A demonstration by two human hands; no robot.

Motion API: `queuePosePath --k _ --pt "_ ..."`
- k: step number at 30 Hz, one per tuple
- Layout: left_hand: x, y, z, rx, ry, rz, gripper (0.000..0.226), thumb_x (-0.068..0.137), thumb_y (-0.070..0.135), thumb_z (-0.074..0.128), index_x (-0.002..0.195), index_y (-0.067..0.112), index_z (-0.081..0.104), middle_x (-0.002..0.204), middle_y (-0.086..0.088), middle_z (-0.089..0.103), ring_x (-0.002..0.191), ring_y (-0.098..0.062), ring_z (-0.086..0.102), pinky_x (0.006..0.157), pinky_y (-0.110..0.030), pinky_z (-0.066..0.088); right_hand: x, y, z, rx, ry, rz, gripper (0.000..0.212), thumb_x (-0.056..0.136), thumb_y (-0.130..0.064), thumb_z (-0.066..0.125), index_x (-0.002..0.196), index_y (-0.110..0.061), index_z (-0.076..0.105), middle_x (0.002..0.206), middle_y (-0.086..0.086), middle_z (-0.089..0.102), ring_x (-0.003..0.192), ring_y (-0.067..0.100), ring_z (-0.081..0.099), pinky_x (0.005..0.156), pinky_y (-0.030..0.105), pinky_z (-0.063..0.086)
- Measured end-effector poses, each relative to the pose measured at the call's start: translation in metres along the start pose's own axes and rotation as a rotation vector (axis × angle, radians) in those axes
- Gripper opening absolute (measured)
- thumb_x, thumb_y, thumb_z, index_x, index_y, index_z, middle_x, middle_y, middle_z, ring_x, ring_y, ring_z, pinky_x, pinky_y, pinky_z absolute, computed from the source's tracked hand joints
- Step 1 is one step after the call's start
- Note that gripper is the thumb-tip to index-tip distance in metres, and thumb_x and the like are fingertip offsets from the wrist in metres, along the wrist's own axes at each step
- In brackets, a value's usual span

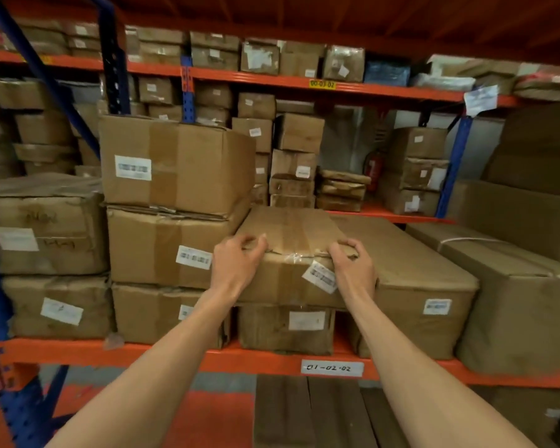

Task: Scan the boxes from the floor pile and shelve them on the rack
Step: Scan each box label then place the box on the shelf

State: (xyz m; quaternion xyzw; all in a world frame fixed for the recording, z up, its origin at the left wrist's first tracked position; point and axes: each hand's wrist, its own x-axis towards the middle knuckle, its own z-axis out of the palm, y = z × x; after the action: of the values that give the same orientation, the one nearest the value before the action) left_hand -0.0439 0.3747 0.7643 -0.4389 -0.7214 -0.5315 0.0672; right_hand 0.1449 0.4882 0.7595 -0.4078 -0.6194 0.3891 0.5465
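Observation:
A long taped cardboard box (291,227) with a tilted barcode label lies on top of another box (285,328) on the rack's middle shelf (181,358). My left hand (236,260) grips the box's near left top edge. My right hand (349,263) grips its near right top edge, next to the label. Both arms reach straight forward from the bottom of the view. No scanner is in view.
A stack of three labelled boxes (175,169) stands tight to the left of the held box, a wide box (414,279) tight to its right. Blue uprights (112,56) and orange beams frame the rack. Dark boxes (307,412) sit on the level below.

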Motion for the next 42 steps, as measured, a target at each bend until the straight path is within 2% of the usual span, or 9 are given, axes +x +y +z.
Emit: queuePosePath --k 2,5,7,10,24,31,36,39,42 --pt "0.007 -0.010 0.015 0.307 0.014 0.207 0.057 0.097 0.062 0.038 0.117 0.020 0.070 0.123 -0.015 0.064 0.110 -0.033 0.061 0.095 -0.048 0.051 0.017 0.006 0.005 -0.096 -0.003 -0.015 0.042 0.090 -0.054 0.064 0.127 -0.035 0.060 0.126 0.003 0.066 0.108 0.018 0.062 0.087 0.035 0.046" --pt "0.003 -0.028 0.031 0.589 0.128 0.614 0.055 0.104 0.050 0.038 0.132 0.009 0.060 0.136 -0.021 0.056 0.123 -0.037 0.054 0.107 -0.048 0.043 0.031 0.026 0.004 -0.506 0.125 -0.381 0.057 0.103 -0.059 0.043 0.149 -0.026 0.044 0.168 0.006 0.028 0.154 0.025 0.025 0.124 0.050 0.020" --pt "0.003 -0.043 0.035 0.659 0.129 0.733 0.066 0.103 0.055 0.036 0.143 0.003 0.048 0.139 -0.019 0.053 0.130 -0.037 0.049 0.115 -0.050 0.033 0.023 0.049 0.009 -0.685 0.096 -0.743 0.055 0.107 -0.049 0.040 0.154 -0.021 0.040 0.172 0.008 0.016 0.159 0.026 0.011 0.127 0.055 0.008" --pt "0.010 -0.061 0.033 0.754 0.118 0.782 0.072 0.103 0.054 0.035 0.149 -0.001 0.036 0.141 -0.024 0.048 0.135 -0.042 0.042 0.120 -0.053 0.024 0.005 0.082 0.026 -0.823 0.063 -0.913 0.070 0.102 -0.050 0.044 0.160 -0.014 0.030 0.172 0.015 0.010 0.159 0.035 0.007 0.124 0.065 0.005" --pt "0.027 -0.064 0.031 0.909 -0.004 0.668 0.070 0.104 0.054 0.022 0.142 -0.001 0.043 0.132 -0.022 0.052 0.131 -0.039 0.045 0.123 -0.053 0.008 0.025 0.082 0.049 -0.947 -0.008 -0.852 0.074 0.102 -0.052 0.038 0.161 -0.012 0.022 0.170 0.016 0.008 0.158 0.036 0.003 0.121 0.069 0.004" --pt "0.022 -0.059 0.029 0.898 -0.040 0.603 0.071 0.103 0.054 0.019 0.144 0.000 0.039 0.137 -0.022 0.049 0.135 -0.039 0.040 0.123 -0.053 0.006 0.011 0.062 0.038 -1.041 -0.191 -0.680 0.077 0.104 -0.056 0.028 0.165 -0.018 0.000 0.171 0.011 -0.019 0.156 0.030 -0.023 0.123 0.063 -0.009" --pt "-0.003 -0.054 0.032 0.805 -0.069 0.475 0.076 0.101 0.053 0.018 0.157 0.001 0.012 0.161 -0.026 0.016 0.151 -0.038 0.012 0.123 -0.052 0.003 -0.008 0.042 0.010 -0.997 -0.382 -0.571 0.077 0.106 -0.057 0.024 0.162 -0.025 -0.020 0.163 0.003 -0.040 0.149 0.021 -0.039 0.124 0.050 -0.017" --pt "-0.044 -0.054 0.041 0.704 -0.094 0.435 0.079 0.100 0.051 0.027 0.156 -0.002 0.011 0.162 -0.027 0.006 0.152 -0.038 0.004 0.123 -0.052 0.006 -0.036 0.062 -0.018 -0.913 -0.382 -0.543 0.079 0.107 -0.054 0.029 0.164 -0.018 -0.012 0.167 0.004 -0.032 0.153 0.019 -0.030 0.126 0.044 -0.014" --pt "-0.099 -0.059 0.058 0.564 -0.182 0.396 0.073 0.097 0.050 0.038 0.143 -0.008 0.041 0.146 -0.028 0.042 0.138 -0.042 0.039 0.118 -0.052 0.027 -0.068 0.099 -0.056 -0.852 -0.373 -0.435 0.079 0.104 -0.054 0.039 0.165 -0.013 0.011 0.173 0.006 -0.002 0.159 0.018 -0.006 0.128 0.035 -0.005"
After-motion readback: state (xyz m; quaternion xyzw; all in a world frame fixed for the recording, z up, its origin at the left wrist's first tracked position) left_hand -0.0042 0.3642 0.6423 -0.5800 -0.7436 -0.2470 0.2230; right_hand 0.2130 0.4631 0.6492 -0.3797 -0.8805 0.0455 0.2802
